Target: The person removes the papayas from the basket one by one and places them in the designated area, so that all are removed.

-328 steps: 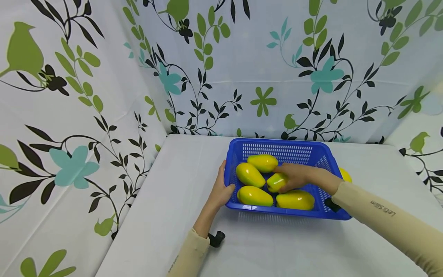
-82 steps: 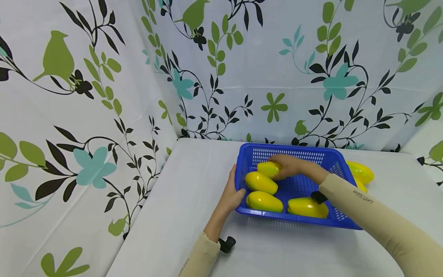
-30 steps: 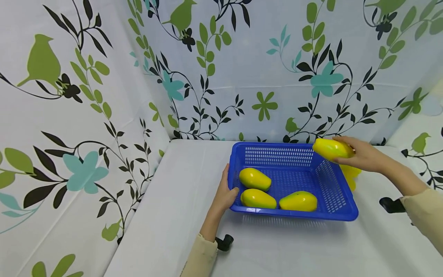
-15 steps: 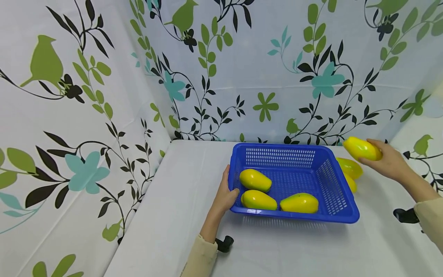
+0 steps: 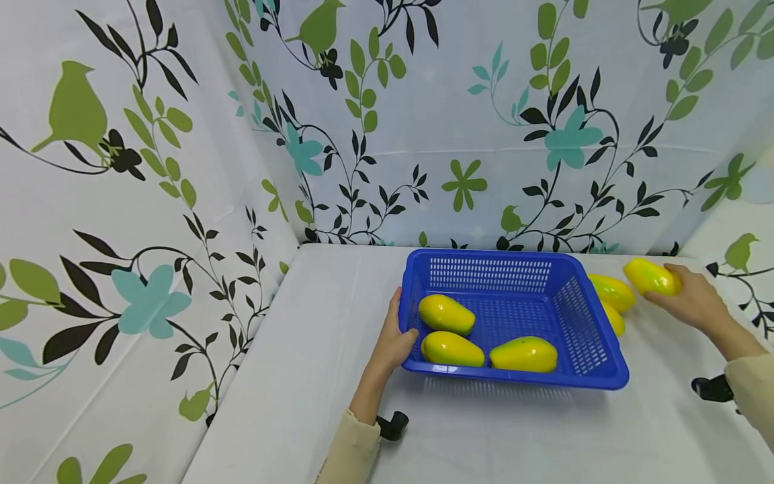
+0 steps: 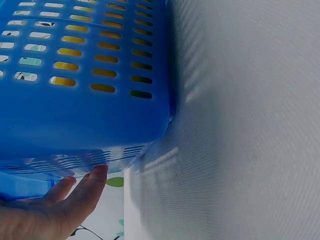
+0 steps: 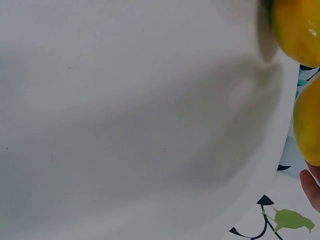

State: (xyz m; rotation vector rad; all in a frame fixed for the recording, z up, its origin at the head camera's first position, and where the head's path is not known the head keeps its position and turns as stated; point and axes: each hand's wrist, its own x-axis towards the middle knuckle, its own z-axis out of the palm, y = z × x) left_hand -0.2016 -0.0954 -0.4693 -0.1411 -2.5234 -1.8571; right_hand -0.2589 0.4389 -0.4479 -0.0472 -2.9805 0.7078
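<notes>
In the head view a blue basket [image 5: 484, 378] holds three yellow-green fruits, two at its left [image 5: 446, 314] and one near its front edge [image 5: 523, 354]. The left hand [image 5: 393, 341] grips the basket's left rim, thumb on the rim; in the left wrist view its fingers [image 6: 87, 192] lie against the outer wall [image 6: 85, 120]. Right of the basket, the right hand [image 5: 692, 299] holds another yellow fruit [image 5: 652, 276] by its right end. In the right wrist view this fruit [image 7: 309, 122] shows at the right edge with a fingertip below it.
Two yellow fruits lie on the white table [image 5: 290, 376] against the basket's right side, one farther back [image 5: 612, 292] and one nearer [image 5: 613, 318]. A patterned curtain [image 5: 387, 121] stands behind and at the left. Each wrist wears a small black device.
The right hand has carried a fruit out of the basket, over its right rim, and then lowered it at the right. Fewer fruits lie in the basket. The left hand has kept its grip.
</notes>
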